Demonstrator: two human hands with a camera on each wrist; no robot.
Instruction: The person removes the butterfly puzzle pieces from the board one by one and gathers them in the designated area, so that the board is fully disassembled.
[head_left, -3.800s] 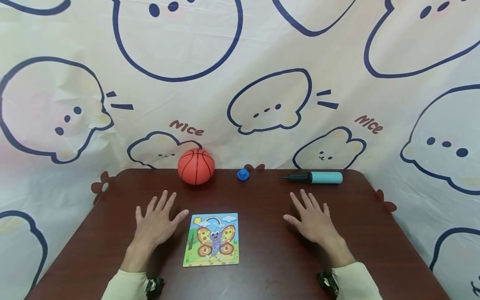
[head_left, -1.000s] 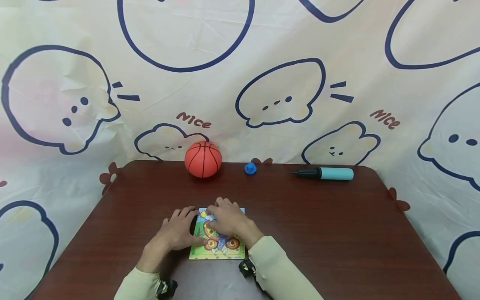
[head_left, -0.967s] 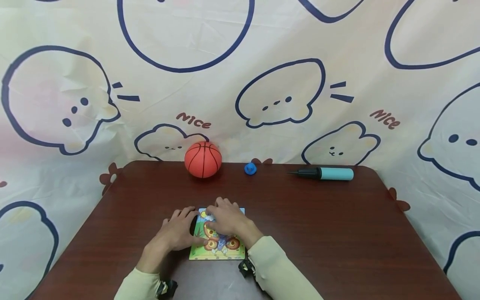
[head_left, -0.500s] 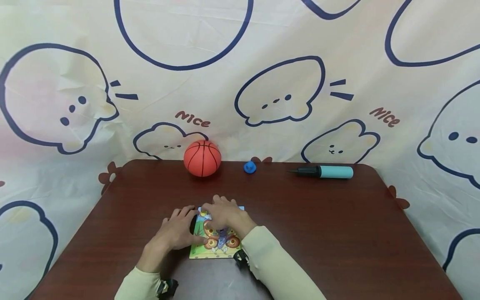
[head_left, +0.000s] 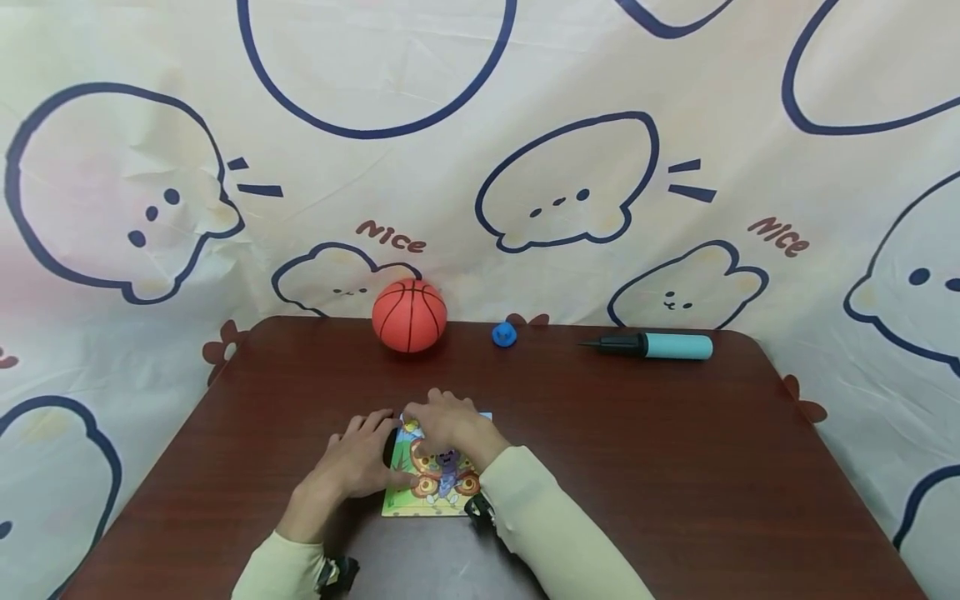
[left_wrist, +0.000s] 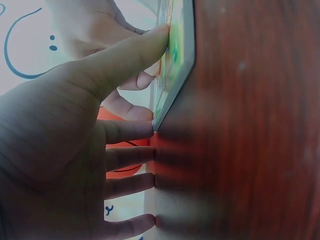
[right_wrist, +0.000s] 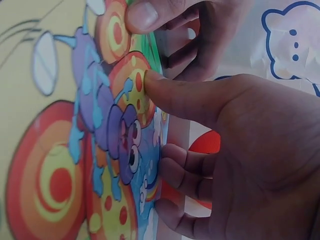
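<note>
A flat butterfly puzzle board (head_left: pixel 420 505) lies on the table in front of the person. My left hand (head_left: pixel 351 463) is at its left side. In the left wrist view its thumb (left_wrist: pixel 132 50) rests on the face of the board (left_wrist: pixel 176 50), while its fairly straight fingers reach down to the table past the corner. Over the upper part of the board is my right hand (head_left: pixel 453 432). In the right wrist view its thumb (right_wrist: pixel 172 95) touches a printed wing, and its bent fingers (right_wrist: pixel 185 175) meet the rainbow edge. Whether they pinch anything is unclear.
An orange-red toy basketball (head_left: pixel 409 315), a small blue round object (head_left: pixel 504 334) and a teal hand pump (head_left: pixel 652 345) with a black pointed nozzle line the far edge of the brown table (head_left: pixel 675 467). A patterned cloth (head_left: pixel 570 75) hangs behind.
Both hands have come from either side of the board onto it. Over the last second the right hand has shifted slightly left; the left hand has stayed in place.
</note>
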